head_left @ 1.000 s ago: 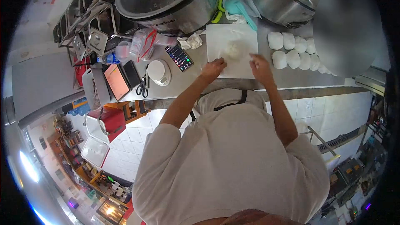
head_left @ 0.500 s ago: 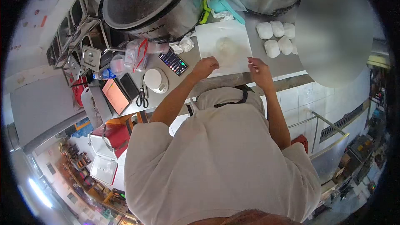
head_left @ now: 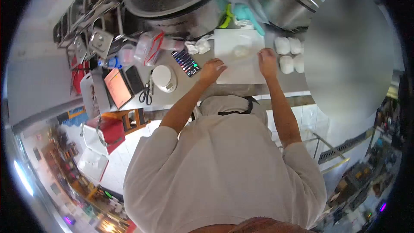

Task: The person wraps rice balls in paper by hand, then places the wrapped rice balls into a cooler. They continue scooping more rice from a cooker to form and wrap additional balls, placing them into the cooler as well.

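Observation:
A white paper sheet [head_left: 237,71] lies on the grey counter in front of me, with a pale, flattish lump [head_left: 241,51] on it. My left hand [head_left: 212,70] rests at the sheet's left edge, its fingers curled close together. At the right edge my right hand [head_left: 268,60] touches the paper, fingers also bent inward. Blur hides whether either hand pinches the sheet. White wrapped bundles [head_left: 286,64] sit in rows to the right. Behind the sheet are a turquoise scoop [head_left: 246,14] and a green-yellow object [head_left: 227,17].
Large metal pots [head_left: 181,23] stand at the back. To the left are a phone [head_left: 186,63], white scale [head_left: 164,78], scissors [head_left: 145,95], plastic bags [head_left: 148,48] and an orange-screened tablet [head_left: 117,87]. A grey blurred oval covers the right.
The view has shifted, so the counter items appear further right and lower. My right hand has come in against the sheet's right edge, and my left hand remains by the left edge.

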`<state>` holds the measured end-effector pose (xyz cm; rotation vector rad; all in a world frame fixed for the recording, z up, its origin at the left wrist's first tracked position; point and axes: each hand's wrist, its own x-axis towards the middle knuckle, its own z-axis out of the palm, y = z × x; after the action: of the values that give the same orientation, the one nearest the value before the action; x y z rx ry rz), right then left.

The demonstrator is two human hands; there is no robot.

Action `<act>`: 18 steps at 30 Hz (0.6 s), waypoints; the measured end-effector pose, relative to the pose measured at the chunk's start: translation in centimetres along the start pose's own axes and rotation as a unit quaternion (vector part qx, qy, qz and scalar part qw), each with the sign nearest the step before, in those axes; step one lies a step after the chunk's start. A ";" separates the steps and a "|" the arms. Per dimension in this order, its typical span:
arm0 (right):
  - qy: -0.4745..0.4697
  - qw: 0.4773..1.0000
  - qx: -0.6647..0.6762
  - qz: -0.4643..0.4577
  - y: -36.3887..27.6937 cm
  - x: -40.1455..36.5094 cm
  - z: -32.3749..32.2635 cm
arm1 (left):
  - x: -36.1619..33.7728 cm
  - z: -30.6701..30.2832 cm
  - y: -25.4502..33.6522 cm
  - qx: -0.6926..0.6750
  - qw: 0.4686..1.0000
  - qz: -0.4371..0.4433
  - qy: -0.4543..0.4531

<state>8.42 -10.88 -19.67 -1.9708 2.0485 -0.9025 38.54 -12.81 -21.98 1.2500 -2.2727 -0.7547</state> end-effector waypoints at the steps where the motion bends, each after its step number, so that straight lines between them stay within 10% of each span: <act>1: 0.129 0.990 -0.051 -0.016 -3.2 -0.5 -0.9 | 0.1 0.4 0.3 -0.051 0.996 -0.075 -0.001; 7: -0.156 0.970 -0.102 -0.154 -5.9 -7.7 0.6 | 1.4 -2.2 3.9 -0.152 0.948 -0.277 -0.044; 14: -0.156 0.964 -0.194 -0.092 -6.7 -6.4 3.4 | 3.8 -0.5 2.3 -0.270 0.868 -0.417 0.010; 18: -0.175 0.961 -0.199 -0.073 -7.0 -6.3 3.7 | 6.1 -0.6 3.1 -0.135 0.914 -0.379 0.053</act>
<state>17.05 -5.66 -20.87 -2.3009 2.0069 -0.1357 33.97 -16.85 -18.83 1.9816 -1.4824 -1.1708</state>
